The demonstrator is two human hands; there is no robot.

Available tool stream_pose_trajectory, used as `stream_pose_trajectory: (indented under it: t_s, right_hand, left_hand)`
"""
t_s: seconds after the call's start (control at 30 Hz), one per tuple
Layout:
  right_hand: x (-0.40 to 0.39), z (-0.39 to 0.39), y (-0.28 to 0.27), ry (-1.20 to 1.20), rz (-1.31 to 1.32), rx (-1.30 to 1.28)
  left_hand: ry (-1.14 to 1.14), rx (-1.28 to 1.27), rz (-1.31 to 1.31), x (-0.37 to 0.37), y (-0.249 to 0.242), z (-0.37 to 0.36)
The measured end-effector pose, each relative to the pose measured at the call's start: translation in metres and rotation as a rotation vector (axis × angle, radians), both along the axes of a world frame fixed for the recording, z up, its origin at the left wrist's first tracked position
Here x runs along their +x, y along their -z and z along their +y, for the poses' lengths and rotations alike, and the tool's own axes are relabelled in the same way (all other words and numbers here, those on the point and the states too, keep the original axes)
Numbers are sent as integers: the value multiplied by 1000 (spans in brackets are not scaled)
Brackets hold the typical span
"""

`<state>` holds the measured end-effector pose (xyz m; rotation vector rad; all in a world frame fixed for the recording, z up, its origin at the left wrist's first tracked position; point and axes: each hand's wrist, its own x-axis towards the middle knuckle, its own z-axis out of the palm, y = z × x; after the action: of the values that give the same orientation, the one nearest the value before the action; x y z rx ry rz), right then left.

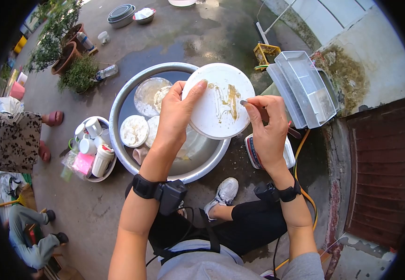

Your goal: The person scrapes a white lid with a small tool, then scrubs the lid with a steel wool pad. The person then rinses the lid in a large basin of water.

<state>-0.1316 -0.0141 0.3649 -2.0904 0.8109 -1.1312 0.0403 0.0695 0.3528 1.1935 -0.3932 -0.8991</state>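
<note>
A round white lid or plate [216, 123] with yellowish-brown smears is gripped at its left edge by my left hand [177, 105], thumb on top. My right hand [269, 126] pinches a small dark flat piece [244, 102] near the disc's right side. Beneath them stands a large metal basin [118, 144] of water. In it lie a clear round lid [145, 95] and a round white-crusted piece [134, 131], with similar pieces partly hidden by my left arm.
Left of the basin, a white bowl [111, 169] holds mugs and a bottle. Clear plastic bins [300, 88] stand at right, beside a yellow hose [297, 161]. Potted plants [64, 60] are upper left. A seated person [29, 233] is lower left; another person's feet [53, 118] show above.
</note>
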Motion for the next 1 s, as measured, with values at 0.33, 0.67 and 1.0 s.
stream_pose_trajectory:
  t_s: [0.33,0.67,1.0]
  right_hand:
    - [-7,-21,24,12,-28,247]
    - [-12,-28,23,56,-70,266]
    - [-18,-37,23,5,-127,268]
  left_hand:
    - [100,-155,234,-1,-7,3]
    - [222,-41,344,-7,-26,7]
    - [552,139,204,0,-17,12]
